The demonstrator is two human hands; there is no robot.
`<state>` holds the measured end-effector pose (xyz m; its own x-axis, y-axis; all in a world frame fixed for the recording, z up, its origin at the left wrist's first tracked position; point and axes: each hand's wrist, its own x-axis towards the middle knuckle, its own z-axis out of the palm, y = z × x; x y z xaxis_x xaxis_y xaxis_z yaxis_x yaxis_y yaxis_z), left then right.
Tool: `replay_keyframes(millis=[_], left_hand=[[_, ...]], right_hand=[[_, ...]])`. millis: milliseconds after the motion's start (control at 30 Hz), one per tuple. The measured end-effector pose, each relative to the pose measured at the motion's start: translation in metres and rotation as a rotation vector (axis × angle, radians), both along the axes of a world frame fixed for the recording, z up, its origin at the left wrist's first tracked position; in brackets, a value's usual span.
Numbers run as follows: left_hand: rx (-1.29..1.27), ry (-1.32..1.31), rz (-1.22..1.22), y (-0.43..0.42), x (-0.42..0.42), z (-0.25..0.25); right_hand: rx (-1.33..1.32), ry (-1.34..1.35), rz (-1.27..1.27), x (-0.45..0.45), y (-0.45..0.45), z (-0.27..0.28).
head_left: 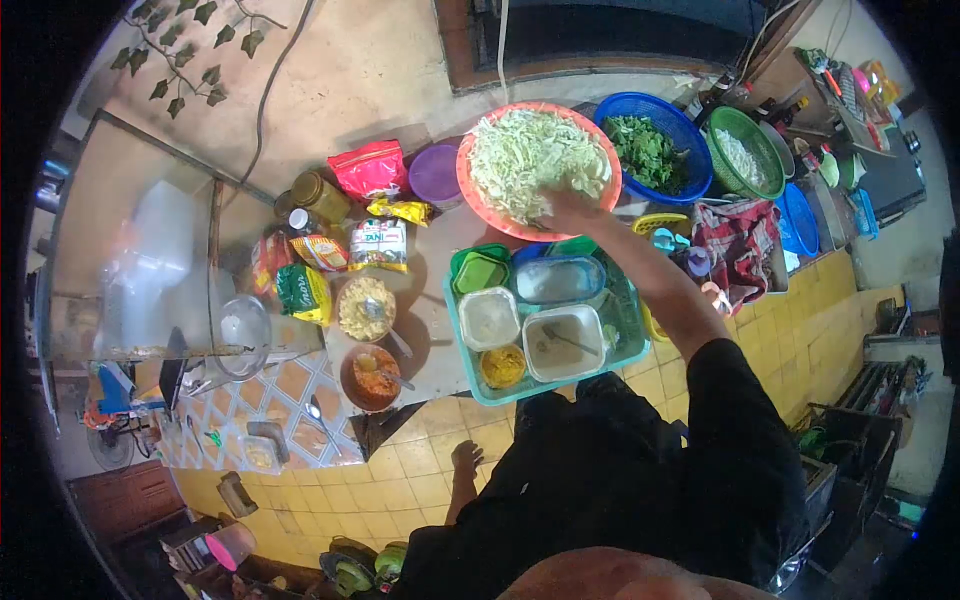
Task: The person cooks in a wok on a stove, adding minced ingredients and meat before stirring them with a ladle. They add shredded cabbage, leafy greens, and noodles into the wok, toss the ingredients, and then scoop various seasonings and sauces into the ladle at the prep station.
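Observation:
My right hand [568,210] reaches into a wide orange basin [468,190] heaped with pale shredded cabbage [540,150]. Its fingers are down at the near side of the heap and partly hidden, so their grip cannot be made out. Over the yellow tiled floor, my left hand [466,457] hangs low, apart from the table and holding nothing, its fingers loosely apart. Between my body and the basin sits a turquoise tray [462,355] with several plastic tubs, among them a white tub [562,345] and a small cup of yellow paste [502,367].
A blue basket [660,103] of leafy greens and a green basket [745,150] stand right of the basin. Left are a purple bowl [435,173], seasoning packets [378,244], a bowl of yellowish food [366,306] and a bowl of red paste [372,380]. A glass case [150,250] stands far left.

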<state>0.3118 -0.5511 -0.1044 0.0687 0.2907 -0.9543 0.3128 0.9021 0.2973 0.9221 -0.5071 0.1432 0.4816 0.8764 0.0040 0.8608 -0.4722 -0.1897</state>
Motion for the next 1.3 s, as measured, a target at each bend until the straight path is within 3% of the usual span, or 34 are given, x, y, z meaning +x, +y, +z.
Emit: replay_keyframes(millis=[67, 133, 200, 267, 300, 333, 367, 433, 467, 600, 667, 733, 767, 800, 833, 867, 900, 1067, 1167, 1300], left_hand=[[0.005, 0.012, 0.026, 0.002, 0.002, -0.006], [0.104, -0.008, -0.120, 0.006, -0.002, -0.012], [0.085, -0.010, -0.125, 0.018, 0.007, -0.005], [0.106, -0.018, -0.072, 0.024, 0.008, -0.007], [0.108, -0.018, -0.082, 0.026, 0.008, -0.007], [0.108, -0.030, -0.086, 0.028, 0.010, -0.005], [0.107, -0.041, -0.093, 0.029, 0.010, -0.003], [0.096, -0.057, -0.150, 0.032, 0.010, -0.016], [0.088, -0.056, -0.201, 0.033, 0.004, -0.027], [0.076, -0.016, -0.302, 0.028, 0.014, -0.030], [0.014, -0.137, -0.242, 0.031, 0.018, -0.025], [0.058, -0.004, -0.365, 0.027, 0.044, -0.006], [0.068, -0.040, -0.398, 0.025, 0.050, -0.004], [0.075, -0.077, -0.433, 0.024, 0.057, 0.000], [0.027, -0.084, -0.483, 0.024, 0.066, 0.004], [0.029, -0.084, -0.518, 0.023, 0.074, 0.006], [0.029, -0.063, -0.558, 0.019, 0.081, 0.008], [0.042, -0.085, -0.841, 0.003, 0.104, -0.012], [0.000, -0.072, -1.051, -0.002, 0.126, -0.031], [-0.047, -0.023, -1.345, -0.039, 0.168, -0.044]], right_hand=[[0.010, 0.060, 0.001, 0.005, 0.001, 0.000], [0.095, 0.301, -0.031, 0.020, 0.001, 0.019], [0.125, 0.203, -0.011, 0.038, 0.000, 0.016], [0.305, 0.577, -0.366, 0.032, 0.001, 0.049], [0.477, 0.596, -0.399, 0.027, 0.001, 0.050], [0.483, 0.593, -0.407, 0.035, 0.001, 0.032], [0.252, 0.307, -0.129, 0.053, 0.003, -0.006], [0.009, 0.244, 0.059, 0.041, -0.002, -0.006], [0.164, 0.062, -0.131, 0.020, -0.003, -0.019], [0.173, 0.152, -0.128, 0.033, 0.011, -0.029], [0.209, 0.206, -0.138, 0.036, 0.008, -0.032], [0.544, 0.270, -0.386, 0.031, -0.017, -0.001], [0.708, 0.842, -0.558, 0.024, -0.028, 0.019], [0.722, 0.834, -0.582, 0.018, -0.039, 0.030], [1.002, 1.139, -0.545, 0.015, -0.052, 0.038], [1.292, 1.434, -0.481, 0.010, -0.071, 0.049], [1.344, 1.536, -0.330, 0.007, -0.104, 0.059], [1.511, 1.623, -0.474, -0.048, -0.276, 0.085], [1.602, 1.469, -0.612, -0.124, -0.414, 0.074], [1.921, 1.208, -0.937, -0.283, -0.584, 0.050]])
